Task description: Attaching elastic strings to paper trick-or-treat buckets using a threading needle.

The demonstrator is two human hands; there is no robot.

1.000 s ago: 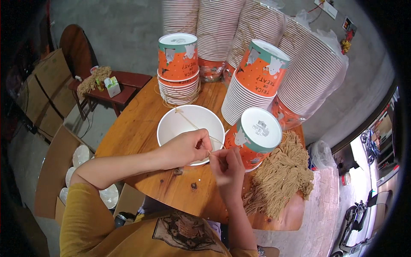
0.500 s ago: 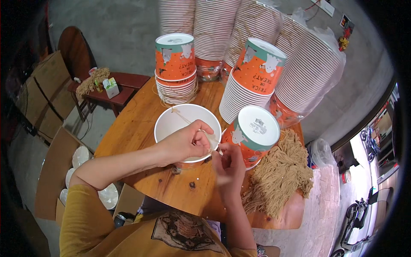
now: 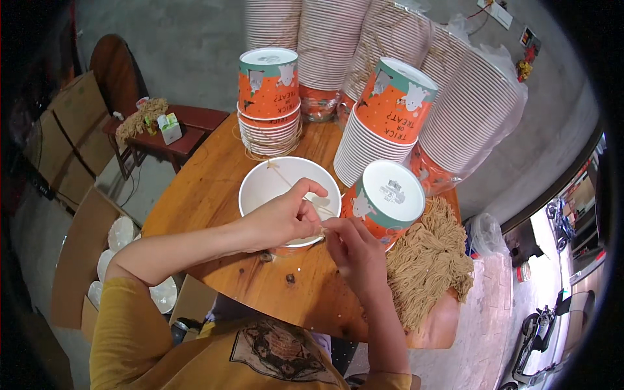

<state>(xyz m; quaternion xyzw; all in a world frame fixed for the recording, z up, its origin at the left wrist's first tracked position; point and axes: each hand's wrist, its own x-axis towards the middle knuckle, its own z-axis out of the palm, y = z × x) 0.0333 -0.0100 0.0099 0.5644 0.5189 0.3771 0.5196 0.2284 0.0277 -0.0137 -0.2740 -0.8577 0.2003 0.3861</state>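
- On the floor, a cardboard carton (image 3: pixel 75 266) holds pale round containers (image 3: pixel 164 296), probably gathered there to keep them together.
- Beyond it, a red-brown bench (image 3: pixel 201 122) carries a bundle of tan cords (image 3: pixel 146 117) and a tissue box (image 3: pixel 171 132).
- On the wooden desk (image 3: pixel 188 195), a short stack of orange paper buckets (image 3: pixel 268 84) stands mouth down, presumably for nesting; cord loops hang around it.
- The open paper bucket (image 3: pixel 257 185) stands mouth up before the person; only a cord (image 3: pixel 280 174) shows across its white inside.
- The left hand (image 3: pixel 279 218) leans over this bucket, thumb and finger seemingly pinching the cord's end by the near right rim.
- The right hand (image 3: pixel 359 253) meets it there, fingertips bunched on the same end, perhaps so that one hand steadies the cord for the other.
- An inverted bucket (image 3: pixel 394 192) and a taller stack (image 3: pixel 396 110) stand behind the right hand; their insides are hidden.
- A heap of tan cords (image 3: pixel 432 257) lies beside that hand, apparently for easy reach.
- Farther back, plastic-wrapped stacks of buckets (image 3: pixel 474 107) rest against each other.
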